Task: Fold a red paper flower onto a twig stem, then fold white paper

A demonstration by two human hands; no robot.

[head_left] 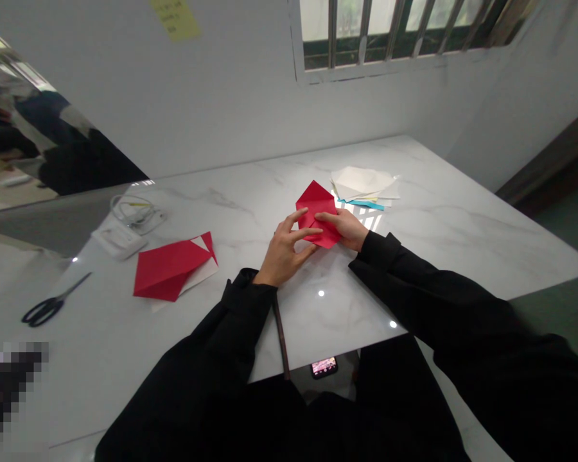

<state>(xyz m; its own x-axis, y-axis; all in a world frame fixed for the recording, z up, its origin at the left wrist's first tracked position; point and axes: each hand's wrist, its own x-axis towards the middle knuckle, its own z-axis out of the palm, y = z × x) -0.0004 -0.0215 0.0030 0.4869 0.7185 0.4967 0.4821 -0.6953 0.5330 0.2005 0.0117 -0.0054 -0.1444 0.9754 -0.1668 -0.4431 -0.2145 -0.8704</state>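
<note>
Above a glossy, marbled tabletop (pixel 243 208), left hand (pixel 280 255) and right hand (pixel 351 229) grasp pointed, folded red paper (pixel 315 198).

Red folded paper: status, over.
Right hand gripping red folded paper, thumb on top. Left hand, fingers spread over it. Far end pointed. Black-handled scissors well apart, left.

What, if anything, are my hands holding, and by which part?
A folded red paper: the right hand grips its right edge, thumb on top; the left hand touches its left side, its grip unclear.
</note>
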